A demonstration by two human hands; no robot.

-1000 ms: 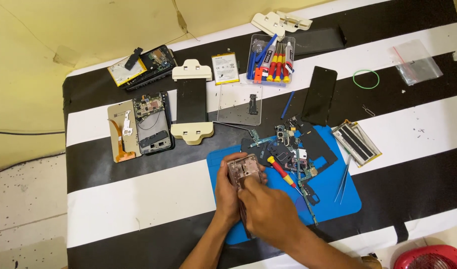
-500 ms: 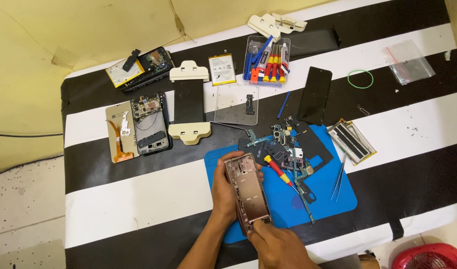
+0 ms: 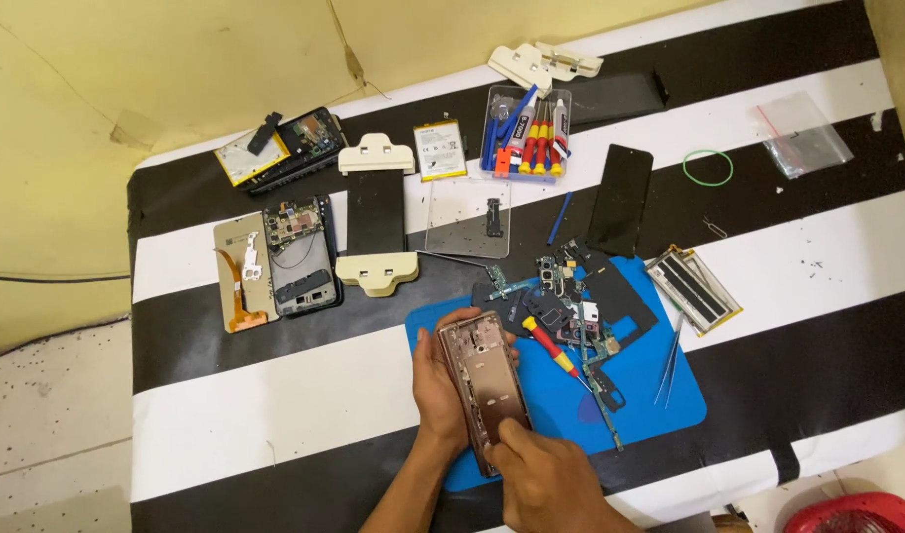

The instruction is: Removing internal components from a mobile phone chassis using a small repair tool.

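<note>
Landmark: blue work mat on the black-and-white striped table.

Phone frame, pinkish metal, stripped, lies lengthwise over the mat's left edge, held just above it. Left hand wraps the frame's left side, fingers curled round it. Right hand at the mat's lower left, fingertips pressed on the frame's lower end; full grip can't be told.

Black screen panel just above the mat. Loose boards and flex parts on the mat's upper half. Red-handled screwdriver beside the frame, on the mat. Tweezers on its right edge.
</note>
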